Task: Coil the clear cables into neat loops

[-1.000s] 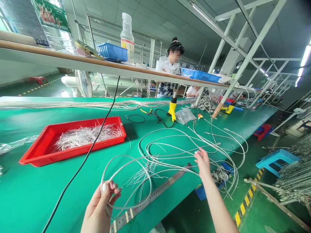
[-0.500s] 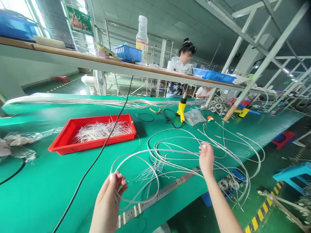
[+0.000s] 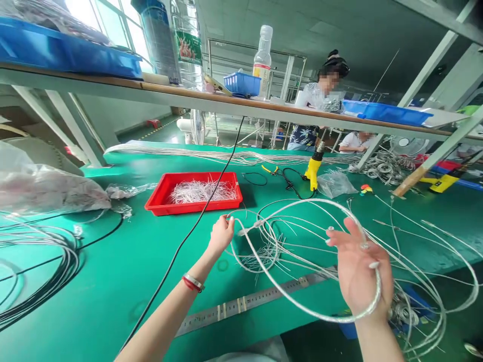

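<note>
My left hand [image 3: 221,234] is closed, pinching one end of a silver-grey cable [image 3: 287,297] above the green table [image 3: 113,261]. The cable curves in a big loop over to my right hand [image 3: 358,274], which is raised with its fingers spread. The loop runs round the back of that hand and across its fingertips. Under the loop lie more tangled grey cables [image 3: 415,236] and a small heap of short wire pieces [image 3: 260,259]. A steel ruler [image 3: 245,304] lies along the near table edge below both hands.
A red tray [image 3: 158,201] of short wires sits behind my left hand, crossed by a black cord [image 3: 188,234]. A yellow heat gun [image 3: 313,171] stands further back. Plastic bags [image 3: 45,188] and coiled cables [image 3: 37,251] lie left. A person [image 3: 313,136] works beyond the shelf [image 3: 188,95].
The view has swung left. My left hand has reached forward with the cable end. My right hand has risen and opened, and the loop now hangs round it.
</note>
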`<state>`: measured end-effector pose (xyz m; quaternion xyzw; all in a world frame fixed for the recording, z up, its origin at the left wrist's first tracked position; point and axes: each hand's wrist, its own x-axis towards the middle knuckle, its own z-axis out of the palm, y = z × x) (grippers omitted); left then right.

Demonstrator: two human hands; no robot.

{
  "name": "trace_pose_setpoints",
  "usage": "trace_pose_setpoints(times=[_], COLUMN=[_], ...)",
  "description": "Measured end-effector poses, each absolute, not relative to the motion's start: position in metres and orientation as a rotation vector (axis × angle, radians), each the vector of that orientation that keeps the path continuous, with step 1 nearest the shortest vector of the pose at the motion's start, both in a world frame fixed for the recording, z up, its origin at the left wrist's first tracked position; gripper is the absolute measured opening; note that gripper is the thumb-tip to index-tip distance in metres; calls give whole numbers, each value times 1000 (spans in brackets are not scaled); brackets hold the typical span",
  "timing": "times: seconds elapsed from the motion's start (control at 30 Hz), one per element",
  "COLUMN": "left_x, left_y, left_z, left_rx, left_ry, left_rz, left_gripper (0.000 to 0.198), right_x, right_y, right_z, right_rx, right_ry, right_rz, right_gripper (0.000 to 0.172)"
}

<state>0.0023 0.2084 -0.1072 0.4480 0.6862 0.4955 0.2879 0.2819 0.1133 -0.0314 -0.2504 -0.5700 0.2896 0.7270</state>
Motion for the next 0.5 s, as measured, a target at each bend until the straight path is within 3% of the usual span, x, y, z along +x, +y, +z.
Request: trace_pose_setpoints(times=[0.1,0.3,0.5], left_x=[-2,-11,4], left_y=[194,143,113], left_z=[-105,-62,-36], left_rx=[1278,1634,1794], left_ry=[1901,1544,1097], left_rz=[1326,1380,1089], left_gripper=[40,34,40], right_x=[272,246,230], right_y=[109,114,114], right_z=[-35,-37,-23], right_rx=[-544,-469,-337], right_ry=[-1297,-1320,-1337], right_rz=[726,887,941], right_gripper=[17,17,12])
